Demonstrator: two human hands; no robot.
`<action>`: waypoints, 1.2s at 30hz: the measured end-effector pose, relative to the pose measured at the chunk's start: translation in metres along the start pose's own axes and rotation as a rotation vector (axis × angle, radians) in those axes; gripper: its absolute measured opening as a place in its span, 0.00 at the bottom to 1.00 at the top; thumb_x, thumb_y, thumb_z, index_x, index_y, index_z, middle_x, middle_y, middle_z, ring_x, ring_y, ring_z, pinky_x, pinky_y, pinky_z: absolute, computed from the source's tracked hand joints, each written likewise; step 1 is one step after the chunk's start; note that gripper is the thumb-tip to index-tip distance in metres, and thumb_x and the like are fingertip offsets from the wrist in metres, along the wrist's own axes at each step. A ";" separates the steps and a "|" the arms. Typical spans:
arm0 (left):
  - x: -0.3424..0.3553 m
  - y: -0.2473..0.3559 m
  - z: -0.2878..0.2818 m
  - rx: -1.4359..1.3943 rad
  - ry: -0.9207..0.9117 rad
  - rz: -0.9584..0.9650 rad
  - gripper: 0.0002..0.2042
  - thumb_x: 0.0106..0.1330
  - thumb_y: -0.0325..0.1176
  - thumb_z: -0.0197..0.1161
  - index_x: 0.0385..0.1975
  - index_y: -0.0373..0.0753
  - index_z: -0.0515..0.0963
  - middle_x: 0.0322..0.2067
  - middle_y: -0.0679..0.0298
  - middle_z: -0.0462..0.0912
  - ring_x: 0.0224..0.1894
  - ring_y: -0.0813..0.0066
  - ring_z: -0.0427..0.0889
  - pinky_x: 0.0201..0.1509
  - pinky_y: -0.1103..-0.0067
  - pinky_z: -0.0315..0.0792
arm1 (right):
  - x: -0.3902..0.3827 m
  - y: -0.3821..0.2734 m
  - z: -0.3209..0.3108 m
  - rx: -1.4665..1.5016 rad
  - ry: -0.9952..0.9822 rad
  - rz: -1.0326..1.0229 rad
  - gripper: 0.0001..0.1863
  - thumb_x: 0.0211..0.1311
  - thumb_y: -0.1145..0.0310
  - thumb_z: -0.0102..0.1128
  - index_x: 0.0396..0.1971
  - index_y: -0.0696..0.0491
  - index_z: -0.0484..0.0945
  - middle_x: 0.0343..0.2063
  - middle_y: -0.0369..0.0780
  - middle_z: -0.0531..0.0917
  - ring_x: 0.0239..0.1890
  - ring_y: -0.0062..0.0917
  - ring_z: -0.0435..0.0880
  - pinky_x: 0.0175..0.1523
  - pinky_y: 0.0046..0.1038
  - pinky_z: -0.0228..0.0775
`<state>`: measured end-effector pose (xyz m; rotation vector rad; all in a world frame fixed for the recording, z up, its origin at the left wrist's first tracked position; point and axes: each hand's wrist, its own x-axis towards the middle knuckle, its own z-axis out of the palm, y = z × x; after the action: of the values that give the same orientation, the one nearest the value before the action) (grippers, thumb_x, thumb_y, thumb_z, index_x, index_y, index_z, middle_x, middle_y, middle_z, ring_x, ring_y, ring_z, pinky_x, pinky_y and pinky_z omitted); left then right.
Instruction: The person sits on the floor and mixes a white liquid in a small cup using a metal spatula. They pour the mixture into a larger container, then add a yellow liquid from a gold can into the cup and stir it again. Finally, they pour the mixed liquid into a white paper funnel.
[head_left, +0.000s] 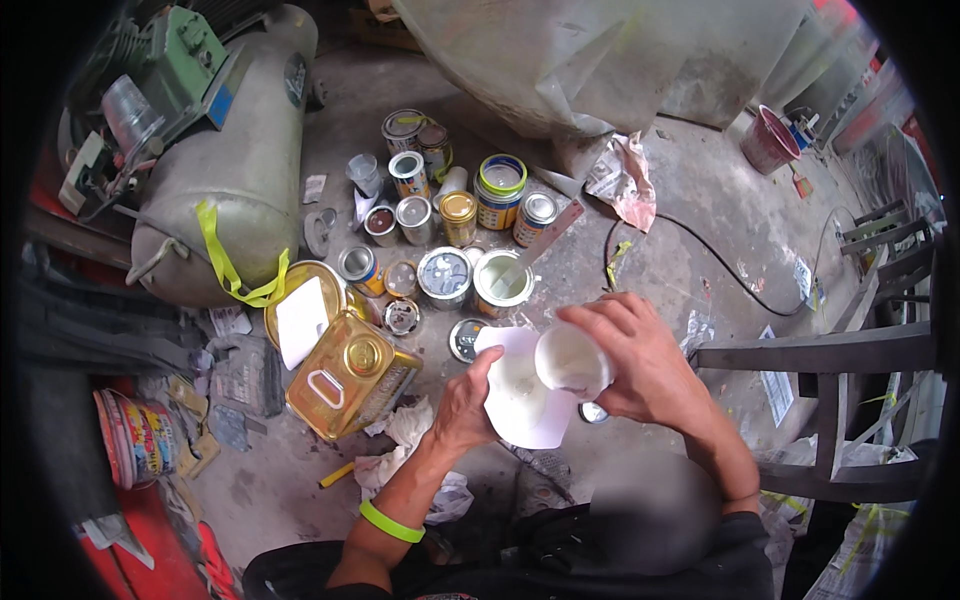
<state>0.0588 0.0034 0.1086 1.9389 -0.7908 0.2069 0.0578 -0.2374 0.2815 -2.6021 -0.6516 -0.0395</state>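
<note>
In front of my body, my left hand (467, 405) grips a folded white paper (528, 425) by its left side, with the thumb along the edge. The paper looks cupped, and its middle is pale. My right hand (640, 355) is wrapped round a white cup (575, 362) from the right. The cup tilts left, its mouth over the paper's right edge; whether anything flows from it I cannot tell. Just beyond the hands stands an open can of pale paint (503, 282) with a flat stirring stick (550, 235) leaning in it. Next to it sits a lidded grey can (444, 276).
Several more paint cans (458, 218) crowd the floor ahead. A gold rectangular tin (345, 375) stands at left, near a large compressor tank (225, 160). A black hose (725, 265) crosses the floor at right, by a dark wooden frame (820, 352). Crumpled paper (405, 430) lies below the tin.
</note>
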 end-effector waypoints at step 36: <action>-0.109 -0.023 -0.029 0.136 0.198 -0.181 0.51 0.53 0.36 0.83 0.70 0.40 0.49 0.54 0.46 0.78 0.51 0.52 0.85 0.55 0.61 0.80 | 0.090 0.076 0.358 0.710 0.206 0.224 0.34 0.53 0.71 0.74 0.62 0.54 0.74 0.56 0.51 0.80 0.58 0.50 0.80 0.63 0.43 0.74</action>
<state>-0.0057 0.0824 0.0559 2.0673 -0.4788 0.3447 0.1435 -0.1011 -0.0594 -1.9315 -0.2312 -0.0037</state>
